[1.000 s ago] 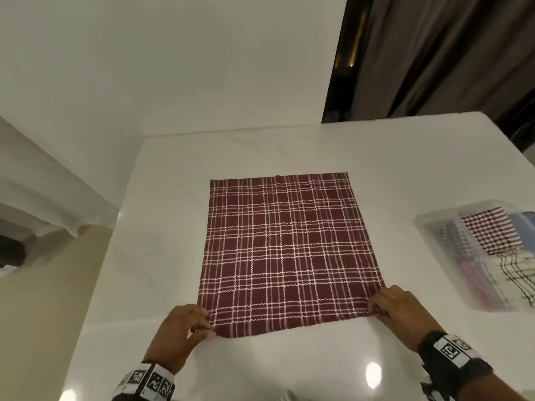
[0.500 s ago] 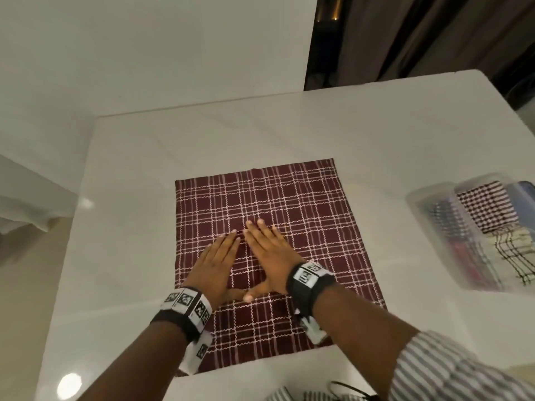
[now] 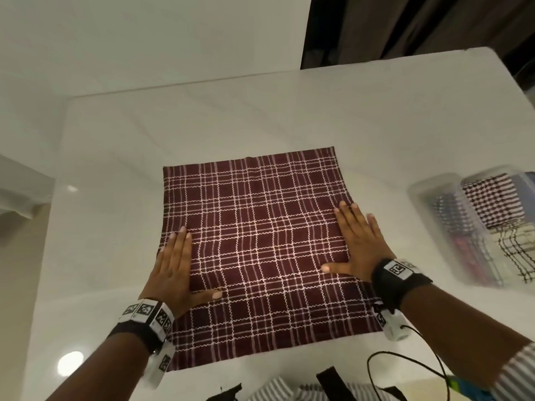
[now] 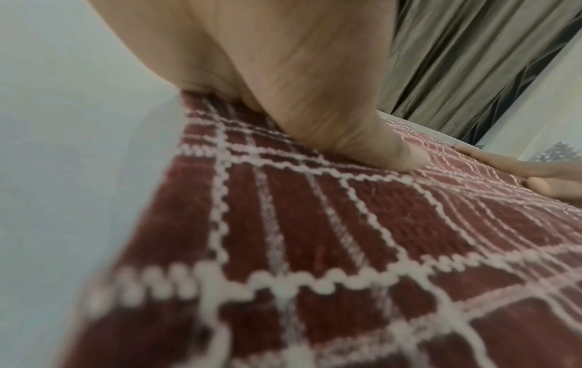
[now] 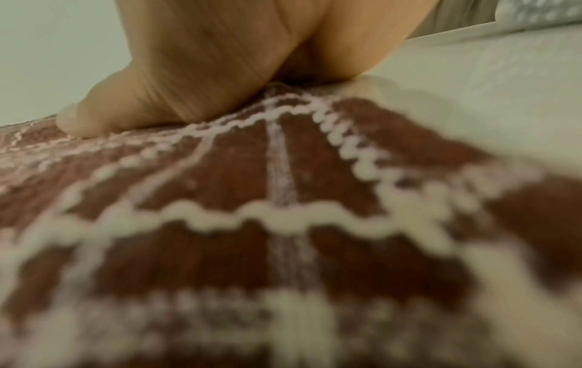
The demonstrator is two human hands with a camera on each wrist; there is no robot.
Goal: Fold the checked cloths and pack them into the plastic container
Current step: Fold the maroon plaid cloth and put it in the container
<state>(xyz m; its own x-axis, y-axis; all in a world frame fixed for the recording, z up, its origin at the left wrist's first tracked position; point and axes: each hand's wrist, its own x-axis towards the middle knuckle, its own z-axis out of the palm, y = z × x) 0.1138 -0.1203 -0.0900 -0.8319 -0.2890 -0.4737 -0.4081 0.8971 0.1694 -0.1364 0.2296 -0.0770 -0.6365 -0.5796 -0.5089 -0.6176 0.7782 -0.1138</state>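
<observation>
A maroon checked cloth (image 3: 260, 244) with white lines lies spread flat on the white table (image 3: 260, 111). My left hand (image 3: 173, 264) presses flat on its left edge, fingers straight and thumb out. My right hand (image 3: 357, 241) presses flat on its right edge in the same way. The left wrist view shows my palm (image 4: 283, 74) down on the cloth (image 4: 315, 236) and the right hand (image 4: 541, 171) far across. In the right wrist view the right palm (image 5: 204, 62) sits at the cloth's (image 5: 220, 199) border. A clear plastic container (image 3: 434, 204) at the right holds folded checked cloths (image 3: 489, 198).
The table's left edge (image 3: 49, 227) drops off beside the cloth. Dark curtains (image 3: 419, 24) hang behind the far right corner. A black cable (image 3: 405, 357) and striped clothing (image 3: 289, 389) lie at the near edge.
Both hands have slid apart from the cloth's middle to its left and right edges, staying flat. One second ago they pinched the near corners.
</observation>
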